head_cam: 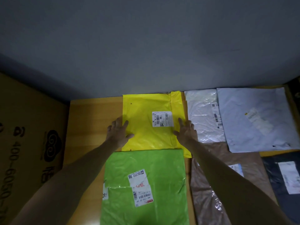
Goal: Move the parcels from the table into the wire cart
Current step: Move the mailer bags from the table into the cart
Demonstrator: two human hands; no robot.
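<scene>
Hands (120, 132) (185, 130) flat on yellow parcel (146, 109) edges

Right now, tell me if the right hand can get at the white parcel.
Probably yes: the right hand rests on the yellow parcel, right beside the white parcel, whose near side is uncovered.

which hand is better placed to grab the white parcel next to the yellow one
Right. The right hand rests on the right edge of the yellow parcel, directly beside the white parcel. The left hand sits at the yellow parcel's opposite edge.
</scene>
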